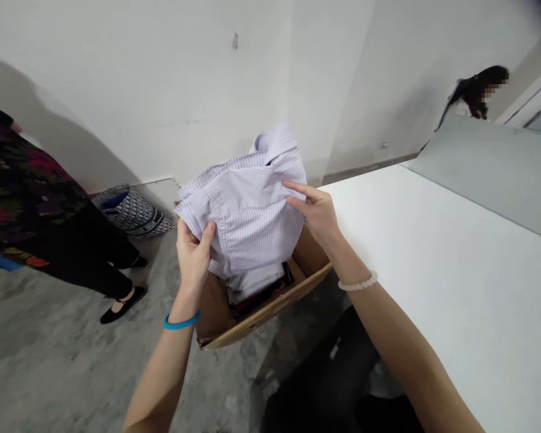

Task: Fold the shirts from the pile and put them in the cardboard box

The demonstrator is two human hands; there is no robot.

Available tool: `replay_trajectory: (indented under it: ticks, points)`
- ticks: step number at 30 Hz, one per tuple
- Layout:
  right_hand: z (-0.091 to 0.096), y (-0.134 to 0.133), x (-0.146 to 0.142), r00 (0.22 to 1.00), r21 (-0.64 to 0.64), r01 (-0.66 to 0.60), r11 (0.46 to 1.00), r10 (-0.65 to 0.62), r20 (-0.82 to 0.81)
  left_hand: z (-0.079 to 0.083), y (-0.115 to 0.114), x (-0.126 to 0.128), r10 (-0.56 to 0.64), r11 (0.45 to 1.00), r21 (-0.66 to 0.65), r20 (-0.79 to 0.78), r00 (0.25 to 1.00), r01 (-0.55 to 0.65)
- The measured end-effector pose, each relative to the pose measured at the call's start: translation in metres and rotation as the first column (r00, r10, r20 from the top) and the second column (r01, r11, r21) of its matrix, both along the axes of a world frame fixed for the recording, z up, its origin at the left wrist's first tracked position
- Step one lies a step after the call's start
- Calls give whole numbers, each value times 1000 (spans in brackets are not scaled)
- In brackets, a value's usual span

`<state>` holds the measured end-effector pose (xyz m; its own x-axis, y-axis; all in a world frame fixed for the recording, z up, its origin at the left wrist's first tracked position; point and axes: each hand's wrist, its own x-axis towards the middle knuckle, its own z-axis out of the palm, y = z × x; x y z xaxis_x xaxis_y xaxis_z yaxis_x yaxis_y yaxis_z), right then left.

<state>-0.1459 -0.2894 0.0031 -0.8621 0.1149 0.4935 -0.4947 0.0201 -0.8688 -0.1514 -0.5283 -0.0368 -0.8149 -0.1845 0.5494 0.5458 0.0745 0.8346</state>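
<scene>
A pale, finely striped shirt (247, 210) is lifted above an open cardboard box (261, 313) on the floor. My left hand (193, 252), with a blue band at the wrist, grips the shirt's lower left edge, thumb over the cloth. My right hand (315, 210), with a white bead bracelet, pinches the shirt's right side, fingers pointing left. More folded clothes (256, 285) lie inside the box beneath the shirt.
A white table (455, 270) runs along the right, with a grey sheet (491, 168) at its far end. A person in dark floral clothes (31, 210) stands at the left. A patterned bag (130, 210) sits by the wall. Another person (473, 96) is far right.
</scene>
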Motion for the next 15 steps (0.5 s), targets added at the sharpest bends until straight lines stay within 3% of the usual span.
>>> replay_trajectory:
  ticks: [5, 8, 11, 12, 15]
  points:
    - [-36, 1, 0, 988, -86, -5, 996, 18, 155, -23, -10, 14, -68, 996, -40, 133, 989, 74]
    - [-53, -3, -17, 979, -75, -8, 997, 22, 201, -36, -14, 2, -105, 993, -40, 180, 978, 113]
    - [-70, -5, -44, 986, 187, -1, 982, -30, 162, -47, -16, -29, -26, 998, -50, 241, 970, 39]
    - [-77, -4, -51, 989, 322, -6, 947, -42, 142, -51, -17, -41, 23, 999, -49, 268, 963, -11]
    - [-102, 7, -58, 989, 645, -38, 763, -63, 134, -56, -24, -66, 116, 993, -37, 323, 939, -110]
